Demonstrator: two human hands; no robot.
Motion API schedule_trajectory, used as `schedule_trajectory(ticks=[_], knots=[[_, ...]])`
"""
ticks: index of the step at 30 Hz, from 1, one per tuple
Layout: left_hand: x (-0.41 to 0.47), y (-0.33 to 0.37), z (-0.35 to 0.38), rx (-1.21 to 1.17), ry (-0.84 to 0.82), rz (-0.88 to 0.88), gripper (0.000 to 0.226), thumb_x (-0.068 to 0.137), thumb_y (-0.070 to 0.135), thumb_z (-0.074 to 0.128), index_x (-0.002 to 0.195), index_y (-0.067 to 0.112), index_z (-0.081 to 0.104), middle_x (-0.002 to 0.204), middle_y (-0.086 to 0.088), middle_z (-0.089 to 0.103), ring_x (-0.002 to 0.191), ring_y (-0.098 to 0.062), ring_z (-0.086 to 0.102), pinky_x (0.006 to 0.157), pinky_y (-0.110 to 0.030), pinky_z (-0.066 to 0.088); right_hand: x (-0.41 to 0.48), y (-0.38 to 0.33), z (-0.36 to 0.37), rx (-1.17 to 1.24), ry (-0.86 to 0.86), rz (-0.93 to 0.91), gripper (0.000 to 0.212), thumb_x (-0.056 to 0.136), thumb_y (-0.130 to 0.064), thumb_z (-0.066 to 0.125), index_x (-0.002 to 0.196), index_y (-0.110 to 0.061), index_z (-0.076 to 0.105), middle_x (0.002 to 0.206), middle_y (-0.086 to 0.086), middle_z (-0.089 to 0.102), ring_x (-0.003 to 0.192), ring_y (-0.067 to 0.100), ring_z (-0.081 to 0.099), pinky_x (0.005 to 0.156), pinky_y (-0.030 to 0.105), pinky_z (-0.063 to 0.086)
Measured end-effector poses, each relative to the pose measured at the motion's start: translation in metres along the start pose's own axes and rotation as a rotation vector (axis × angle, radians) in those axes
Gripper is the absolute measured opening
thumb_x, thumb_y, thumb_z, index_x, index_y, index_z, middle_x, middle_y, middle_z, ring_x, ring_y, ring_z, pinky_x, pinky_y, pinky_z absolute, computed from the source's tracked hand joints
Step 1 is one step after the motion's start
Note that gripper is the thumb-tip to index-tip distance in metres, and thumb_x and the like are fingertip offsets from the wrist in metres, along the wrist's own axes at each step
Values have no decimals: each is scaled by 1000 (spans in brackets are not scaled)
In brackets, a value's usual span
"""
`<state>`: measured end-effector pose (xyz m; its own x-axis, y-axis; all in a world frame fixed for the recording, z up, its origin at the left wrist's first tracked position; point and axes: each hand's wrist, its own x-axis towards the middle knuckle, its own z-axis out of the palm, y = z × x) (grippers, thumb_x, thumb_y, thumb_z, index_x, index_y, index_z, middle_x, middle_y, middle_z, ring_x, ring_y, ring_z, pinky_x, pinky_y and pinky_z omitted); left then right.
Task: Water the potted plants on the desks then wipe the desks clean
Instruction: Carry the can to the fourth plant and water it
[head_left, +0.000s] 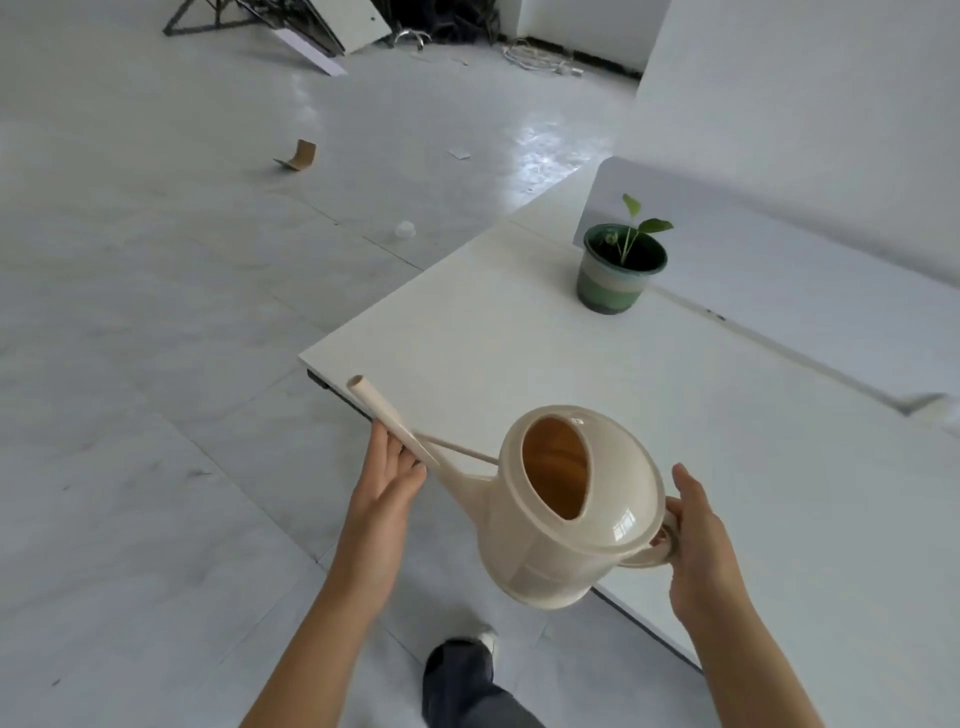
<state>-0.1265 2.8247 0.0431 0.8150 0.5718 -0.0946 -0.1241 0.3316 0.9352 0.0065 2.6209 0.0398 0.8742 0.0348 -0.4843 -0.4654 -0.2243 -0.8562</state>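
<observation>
Bright soft daylight, wide-angle edge distortion

I see a white worktop (519, 353) carrying one green glazed pot (613, 283) with a seedling, upright beside the divider panel (779, 260). A cardboard scrap (300, 156) lies on the floor (156, 364).

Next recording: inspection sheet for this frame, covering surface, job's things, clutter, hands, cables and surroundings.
Surface: white desk, bare at the near corner; divider along its far side.
Job's things: cream watering can held above the desk's near edge, spout pointing left; potted plant upright beside the divider; no cloth seen.
Clutter: cardboard scrap and small white cap on the floor.
Hands: left hand under the spout, fingers straight; right hand grips the can's handle.
Cables: white cables heaped by the far wall.
Surroundings: boards leaning at the far wall.
</observation>
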Motion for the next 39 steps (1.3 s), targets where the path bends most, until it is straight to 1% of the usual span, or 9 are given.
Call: schedule_trajectory(ticks=[3,7,10,13,22,29,35,37,39], knots=[[44,-3,11,21,-88,-39,64,77,21,51,129,49,28,140,17,47,129,0,44,112,-32,30,29,-11,2,51,35,11,41,88,-47,42,61,-16,41,57,6,38,72,27,36,88,35,31],[98,-2,30,80,-96,-126,63,75,26,56,120,60,28,132,22,49,129,-6,44,110,-36,32,63,-23,3,90,13,17,43,91,-45,40,65,-12,49,67,10,44,77,26,40,94,39,31],[149,-3,41,129,-122,-184,61,82,30,62,118,61,25,133,16,50,124,-14,50,101,-35,38,86,-44,12,113,-17,2,65,94,-37,38,33,-15,45,39,-7,43,64,19,36,79,31,30],[194,-8,57,128,-150,-219,63,86,29,54,130,57,18,138,8,50,122,-18,53,100,-39,39,107,-62,20,149,11,20,69,94,-31,41,27,-17,50,33,-11,45,63,17,38,74,29,31],[300,-36,118,187,-385,-311,83,74,39,54,140,52,5,148,12,36,131,-20,43,108,-46,35,138,-94,25,217,166,5,27,88,-23,48,66,-10,58,85,14,55,85,25,49,75,35,34],[358,-53,166,261,-633,-382,64,90,44,47,141,49,8,146,6,40,124,-24,49,106,-46,39,135,-121,37,271,360,30,24,87,-11,49,66,-6,60,84,10,61,90,23,58,76,34,40],[385,-60,197,260,-724,-476,53,96,45,35,145,38,16,140,6,42,115,-26,55,104,-48,41,140,-143,55,239,507,10,11,89,-9,47,80,-9,54,83,10,46,86,22,48,52,24,39],[388,-63,202,255,-732,-520,53,96,44,34,145,36,17,130,9,45,114,-26,55,104,-47,41,143,-146,57,223,546,15,9,88,-9,48,82,-10,53,83,11,44,88,38,46,52,24,38],[390,-66,206,245,-731,-557,53,96,43,35,146,35,16,116,16,48,111,-26,56,104,-48,41,145,-146,60,195,579,37,12,88,-10,49,80,-5,56,83,26,43,106,48,43,52,24,38]])
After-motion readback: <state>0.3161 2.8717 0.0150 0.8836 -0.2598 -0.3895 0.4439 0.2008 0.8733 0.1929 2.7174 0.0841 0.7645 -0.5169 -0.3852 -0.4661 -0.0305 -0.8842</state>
